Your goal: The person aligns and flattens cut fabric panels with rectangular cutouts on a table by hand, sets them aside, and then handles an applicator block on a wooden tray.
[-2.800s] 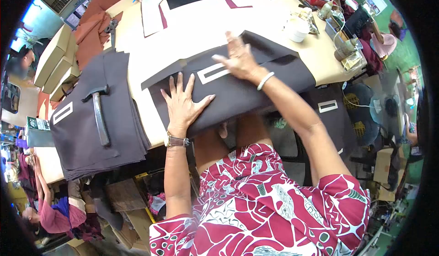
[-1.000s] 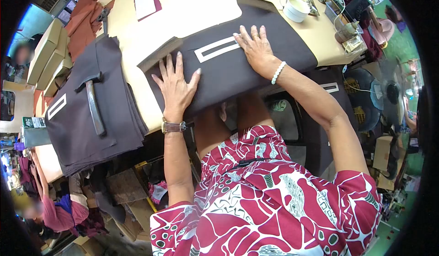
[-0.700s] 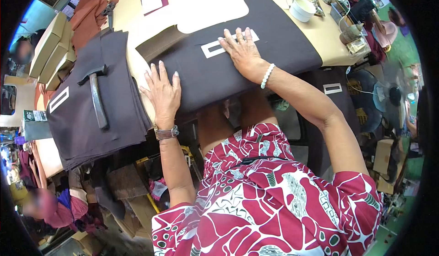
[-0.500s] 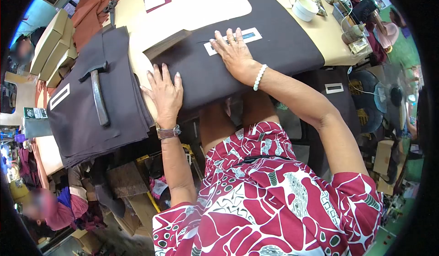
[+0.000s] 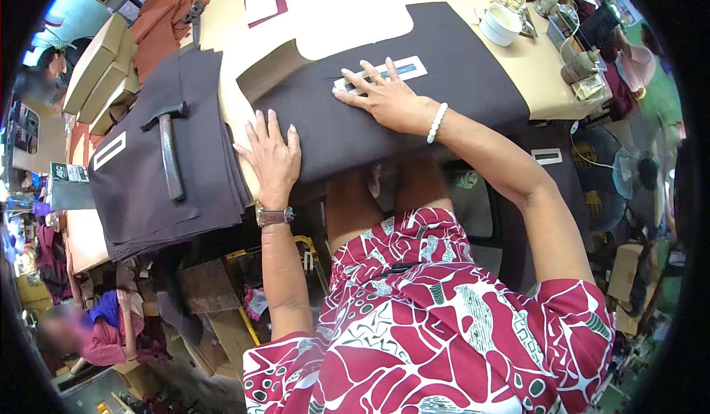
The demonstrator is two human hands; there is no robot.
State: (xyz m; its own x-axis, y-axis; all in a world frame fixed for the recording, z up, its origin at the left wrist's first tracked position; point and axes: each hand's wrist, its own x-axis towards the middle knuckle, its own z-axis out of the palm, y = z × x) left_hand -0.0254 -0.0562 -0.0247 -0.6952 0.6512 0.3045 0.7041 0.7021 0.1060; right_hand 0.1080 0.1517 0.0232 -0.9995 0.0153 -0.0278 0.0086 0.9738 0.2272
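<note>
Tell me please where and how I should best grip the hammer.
Probably by the lower handle, from above and the near side, perhaps with the left hand. The hammer lies on dark sheets, handle uncovered and pointing toward the near edge, head at the far end.

White cup [image 5: 504, 34], stacked cardboard boxes [image 5: 97, 65], rust-coloured cloth [image 5: 157, 28]

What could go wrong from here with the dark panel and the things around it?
The white frame might shift out of line, since the right hand lies across it. The dark panel could slip, as its near side reaches the table edge. The hammer could slide if the dark stack beneath it gets tugged.
</note>
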